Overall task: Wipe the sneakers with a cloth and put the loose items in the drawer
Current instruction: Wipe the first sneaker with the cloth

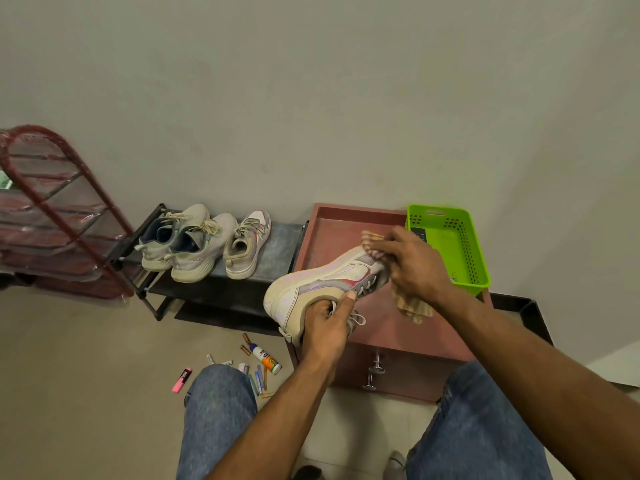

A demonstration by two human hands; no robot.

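A beige floor is meeting a plain grey wall. At left a red rack [52, 209] is standing beside a low black shelf [277, 247] carrying three sneakers [204, 244]. Loose items [256, 362] are lying on the floor before it. The left hand [327, 323] is gripping a sneaker [322, 282] over the brown drawer unit [346, 230]; the right hand [412, 265] is pressing a cloth [414, 308] against its toe. A green basket [474, 244] is sitting rightmost.

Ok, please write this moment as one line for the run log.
step: wiping sneaker | left hand: holds heel | right hand: cloth at toe | loose items: on floor
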